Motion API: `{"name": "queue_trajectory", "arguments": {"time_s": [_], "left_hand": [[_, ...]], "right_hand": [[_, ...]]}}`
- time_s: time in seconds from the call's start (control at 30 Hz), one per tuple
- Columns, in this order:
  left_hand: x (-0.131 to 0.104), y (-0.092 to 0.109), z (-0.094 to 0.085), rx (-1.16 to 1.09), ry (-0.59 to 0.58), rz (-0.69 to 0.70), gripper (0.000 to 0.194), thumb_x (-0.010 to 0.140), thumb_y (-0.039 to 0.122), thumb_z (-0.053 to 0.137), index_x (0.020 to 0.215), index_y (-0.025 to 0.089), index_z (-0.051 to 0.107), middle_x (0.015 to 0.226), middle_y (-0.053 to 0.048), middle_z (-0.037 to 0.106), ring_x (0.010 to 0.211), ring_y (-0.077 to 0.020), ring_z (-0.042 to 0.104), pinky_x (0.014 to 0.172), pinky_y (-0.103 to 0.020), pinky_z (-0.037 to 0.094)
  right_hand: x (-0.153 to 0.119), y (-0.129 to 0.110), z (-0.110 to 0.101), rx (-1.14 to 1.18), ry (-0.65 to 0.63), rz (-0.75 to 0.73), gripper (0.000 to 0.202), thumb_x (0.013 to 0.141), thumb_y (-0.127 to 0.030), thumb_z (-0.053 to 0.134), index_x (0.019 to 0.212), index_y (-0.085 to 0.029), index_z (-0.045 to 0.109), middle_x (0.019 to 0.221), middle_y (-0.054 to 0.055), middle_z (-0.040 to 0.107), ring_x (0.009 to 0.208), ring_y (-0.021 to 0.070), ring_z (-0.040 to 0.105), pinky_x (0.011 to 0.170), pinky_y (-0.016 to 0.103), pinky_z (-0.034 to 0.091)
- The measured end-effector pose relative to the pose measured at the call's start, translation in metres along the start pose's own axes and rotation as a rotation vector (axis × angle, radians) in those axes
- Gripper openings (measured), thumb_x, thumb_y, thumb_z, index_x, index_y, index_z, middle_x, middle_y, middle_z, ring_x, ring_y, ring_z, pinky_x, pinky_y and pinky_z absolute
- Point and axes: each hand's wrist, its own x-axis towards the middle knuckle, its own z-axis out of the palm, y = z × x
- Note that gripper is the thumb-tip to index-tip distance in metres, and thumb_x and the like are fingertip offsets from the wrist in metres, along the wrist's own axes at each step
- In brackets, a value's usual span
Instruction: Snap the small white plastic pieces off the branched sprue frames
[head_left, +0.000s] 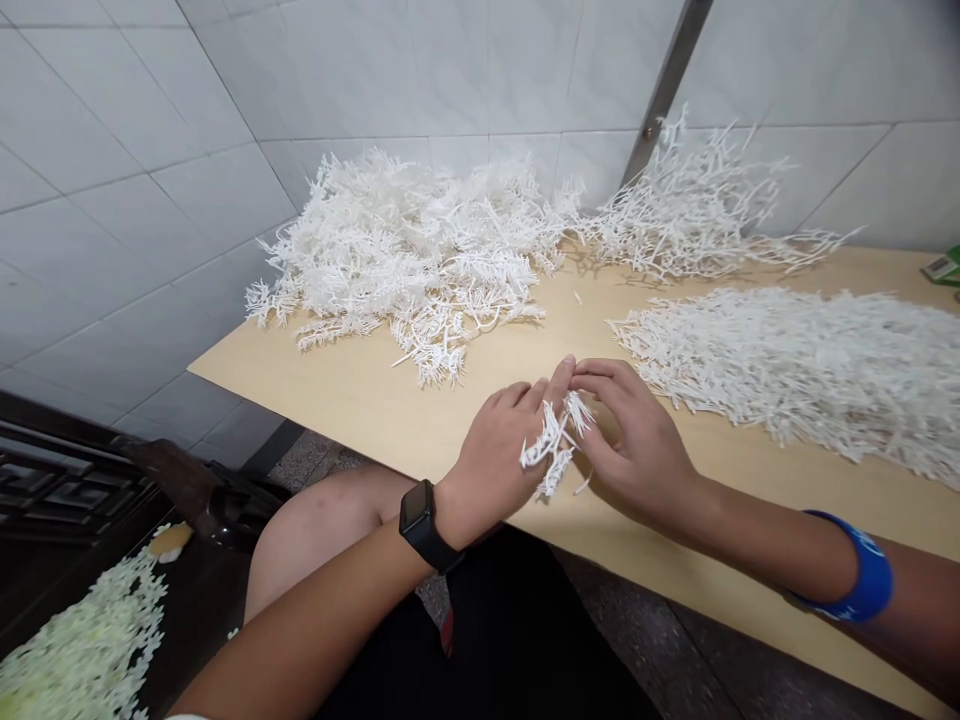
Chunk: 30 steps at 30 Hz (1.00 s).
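- Both hands met over the near edge of the pale wooden tabletop (360, 400), and between them was one small white plastic branched sprig (553, 445).
- The left hand (499, 450), with a black smartwatch (421, 522) on its wrist, was curled around the sprig's left side, thumb and fingers pinching it.
- The right hand (637, 445), with a blue wristband (862, 572) on its forearm, gripped the sprig's right side with bent fingers; the fingertips of the two hands touched just above it.
- Three heaps of white plastic pieces lay on the table, none of them in a container.
- The first, a tangled mound of bushy white branches (409, 250), sat at the far left.
- The second, a looser pile of thin spiky white twigs (697, 215), lay at the far right against the white tiled wall (450, 70).
- The third, a flat spread of fine white stems (810, 370), lay on the right, just beside the right hand.
- Low at the near left, off the table, lay a heap of pale yellowish plastic sprigs (82, 640) on a dark surface; whether a container held them could not be told.
- The person's bare knee (322, 520) showed below the table edge.
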Motion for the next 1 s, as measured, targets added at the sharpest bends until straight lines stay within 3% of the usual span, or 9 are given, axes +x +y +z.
{"name": "queue_trajectory", "arguments": {"time_s": [0.07,0.17,0.27,0.37,0.47,0.57,0.67,0.83,1.0], "left_hand": [[0.0,0.0,0.002,0.028,0.006,-0.05,0.059,0.1,0.025,0.034,0.154,0.012,0.016,0.145,-0.017,0.052,0.128,-0.0265,0.051,0.106,-0.041,0.038],[-0.004,0.003,0.007,0.114,-0.039,-0.088,0.056,0.098,0.025,0.037,0.152,0.013,0.026,0.156,-0.018,0.038,0.14,-0.0314,0.04,0.111,-0.048,0.034],[-0.01,0.007,0.014,0.102,-0.014,-0.076,0.049,0.096,0.02,0.042,0.145,0.012,0.042,0.154,-0.018,0.041,0.143,-0.0318,0.038,0.114,-0.051,0.031],[-0.009,0.02,0.024,-0.017,0.077,-0.174,0.042,0.095,0.019,0.043,0.135,0.013,0.056,0.139,-0.015,0.059,0.134,-0.0254,0.05,0.113,-0.044,0.036],[0.002,0.039,0.036,-0.053,0.105,-0.307,0.042,0.098,0.02,0.035,0.126,0.007,0.062,0.128,-0.02,0.066,0.12,-0.0229,0.062,0.103,-0.04,0.047],[0.017,0.052,0.046,0.11,-0.028,-0.314,0.046,0.093,0.003,0.037,0.134,0.002,0.056,0.133,-0.028,0.059,0.123,-0.0337,0.061,0.095,-0.052,0.05],[0.026,0.054,0.052,0.339,-0.158,-0.287,0.051,0.091,-0.001,0.039,0.141,0.006,0.05,0.14,-0.03,0.05,0.127,-0.0403,0.056,0.088,-0.053,0.051],[0.028,0.054,0.042,0.385,-0.238,-0.268,0.05,0.095,0.005,0.037,0.143,0.004,0.047,0.139,-0.033,0.049,0.126,-0.042,0.056,0.085,-0.051,0.05],[0.03,0.062,0.02,0.413,-0.365,-0.273,0.051,0.095,0.004,0.035,0.145,0.004,0.043,0.142,-0.031,0.047,0.128,-0.04,0.055,0.088,-0.047,0.049]], "right_hand": [[0.001,0.001,0.0,-0.021,-0.029,0.025,0.026,0.083,-0.012,0.052,0.105,-0.019,0.062,0.114,0.012,0.062,0.11,0.0292,0.058,0.094,0.046,0.047],[0.005,0.003,0.0,0.006,-0.119,0.095,0.013,0.087,-0.015,0.051,0.09,-0.02,0.063,0.098,0.009,0.066,0.09,0.0236,0.063,0.079,0.038,0.051],[0.006,0.0,-0.004,0.018,-0.023,0.072,0.016,0.092,-0.018,0.048,0.08,-0.02,0.058,0.082,0.007,0.064,0.075,0.0205,0.062,0.067,0.034,0.05],[0.003,-0.018,-0.011,0.105,0.103,-0.199,0.012,0.093,-0.017,0.048,0.091,-0.022,0.059,0.089,0.009,0.066,0.086,0.0226,0.064,0.077,0.037,0.053],[-0.003,-0.043,-0.018,0.262,-0.129,-0.553,0.015,0.096,-0.019,0.05,0.104,-0.023,0.061,0.104,0.01,0.071,0.104,0.0205,0.066,0.093,0.034,0.054],[-0.006,-0.057,-0.019,0.34,-0.364,-0.734,0.021,0.1,-0.02,0.043,0.104,-0.021,0.063,0.111,0.007,0.073,0.113,0.0174,0.065,0.1,0.029,0.052],[-0.008,-0.057,-0.018,0.344,-0.353,-0.701,0.024,0.1,-0.017,0.04,0.107,-0.018,0.063,0.114,0.01,0.073,0.118,0.0202,0.062,0.104,0.034,0.05],[-0.011,-0.057,-0.021,0.363,-0.46,-0.692,0.023,0.098,-0.02,0.044,0.1,-0.019,0.067,0.124,0.012,0.068,0.129,0.0224,0.054,0.108,0.035,0.047],[-0.012,-0.074,-0.03,0.244,-0.654,-0.51,0.018,0.093,-0.02,0.057,0.097,-0.027,0.073,0.145,0.009,0.052,0.14,0.0338,0.04,0.111,0.058,0.035]]}}
